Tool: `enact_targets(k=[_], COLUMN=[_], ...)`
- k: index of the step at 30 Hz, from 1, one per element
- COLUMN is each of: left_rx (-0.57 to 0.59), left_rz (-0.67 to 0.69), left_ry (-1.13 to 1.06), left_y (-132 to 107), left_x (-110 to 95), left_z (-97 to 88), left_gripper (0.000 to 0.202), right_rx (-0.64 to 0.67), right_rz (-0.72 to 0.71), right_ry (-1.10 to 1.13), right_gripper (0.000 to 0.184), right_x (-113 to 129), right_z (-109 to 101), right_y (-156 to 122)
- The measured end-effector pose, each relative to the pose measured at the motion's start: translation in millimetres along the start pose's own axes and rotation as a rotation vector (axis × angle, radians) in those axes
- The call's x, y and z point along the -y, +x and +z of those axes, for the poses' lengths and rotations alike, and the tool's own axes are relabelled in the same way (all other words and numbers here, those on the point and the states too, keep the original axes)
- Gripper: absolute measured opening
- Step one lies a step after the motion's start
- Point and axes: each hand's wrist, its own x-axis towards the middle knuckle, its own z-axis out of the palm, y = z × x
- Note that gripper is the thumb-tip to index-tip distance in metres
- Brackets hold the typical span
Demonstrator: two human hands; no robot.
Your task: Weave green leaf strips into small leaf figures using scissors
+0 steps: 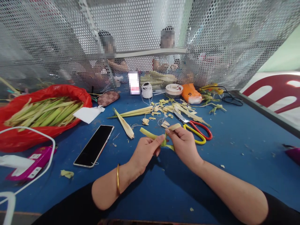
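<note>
Leaf strips (148, 133), pale green in the head view, right between the left hand (144, 152) and right hand (185, 146), over the blue counter (159, 193)! Left grip narrow, thumb and fingers closed on them; right grip just as tight, pinching from the other side, one end jutting out leftward past the left thumb, scissors (186, 121) lying just beside the right hand

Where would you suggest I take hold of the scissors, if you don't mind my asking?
Probably by the red handle and yellow handle, coming from the near right: the scissors lie with both handles toward that side, while the blades point away, toward the leaf scraps. The right hand is beside the yellow one.
</note>
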Motion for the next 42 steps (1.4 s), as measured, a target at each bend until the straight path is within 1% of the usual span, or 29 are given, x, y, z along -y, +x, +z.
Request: enact_targets(k=[5, 8, 11, 14, 17, 19, 21, 23, 28, 31, 33, 34, 36, 38, 39, 40, 41, 42], left_rx=[0.050, 0.074, 0.082, 0.062, 0.069, 0.058, 0.042, 0.022, -0.013, -0.021, -0.007, 0.017, 0.094, 0.156, 0.175, 0.188, 0.196, 0.212], left_rz=[-0.052, -0.057, -0.080, -0.102, -0.092, -0.096, -0.101, -0.092, -0.065, -0.084, -0.111, -0.124, -0.131, -0.114, -0.104, -0.097, -0.097, -0.102], left_ry=[-0.055, -0.053, -0.063, -0.155, -0.211, -0.225, -0.244, -0.256, -0.257, -0.258, -0.252, -0.244, -0.208, -0.133, -0.083, -0.030, 0.023, 0.074], left_y=[-2, -4, -4, -2, 0, 1, 2, 3, 6, 8, 9, 9, 7, 4, 1, -1, -4, -6], left_x=[-5, -7, -7, -6, -6, -6, -6, -7, -7, -8, -10, -11, -13, -14, -14, -14, -14, -13], left_z=[0.2, 0.9, -0.5, -4.6, -9.2, -11.6, -13.2, -14.3, -17.4, -21.1, -24.2, -25.4, -26.2, -23.4, -20.6, -17.0, -13.0, -8.9], left_gripper=[0.033, 0.029, 0.030, 0.030, 0.031, 0.031, 0.031, 0.029, 0.029, 0.031, 0.029, 0.030, 0.031, 0.033, 0.035, 0.036, 0.035, 0.033], right_rx=[0.056, 0.063, 0.097, 0.210, 0.406, 0.497, 0.511, 0.486, 0.499, 0.534, 0.544, 0.507, 0.347, 0.176, 0.133, 0.124, 0.145, 0.196], right_rz=[-0.045, -0.049, -0.019, 0.066, 0.137, 0.174, 0.204, 0.215, 0.174, 0.109, 0.012, -0.064, -0.261, -0.449, -0.519, -0.568, -0.597, -0.607], right_ry=[-0.080, -0.086, -0.050, -0.041, -0.060, -0.063, -0.057, -0.051, -0.046, -0.126, -0.252, -0.324, -0.440, -0.505, -0.536, -0.572, -0.606, -0.624], right_gripper=[0.023, 0.025, 0.026, 0.031, 0.035, 0.038, 0.040, 0.040, 0.042, 0.041, 0.039, 0.036, 0.027, 0.021, 0.020, 0.019, 0.017, 0.015], right_x=[-3, -5, -6, -5, -1, 3, 8, 12, 14, 13, 13, 14, 17, 20, 21, 23, 24, 24], right_z=[-2, -3, -3, -4, -7, -9, -10, -11, -13, -15, -17, -19, -23, -27, -28, -28, -28, -28], right_y=[0, 1, 3, 3, 2, 2, 2, 3, 2, 2, 3, 4, 6, 7, 7, 7, 7, 6])
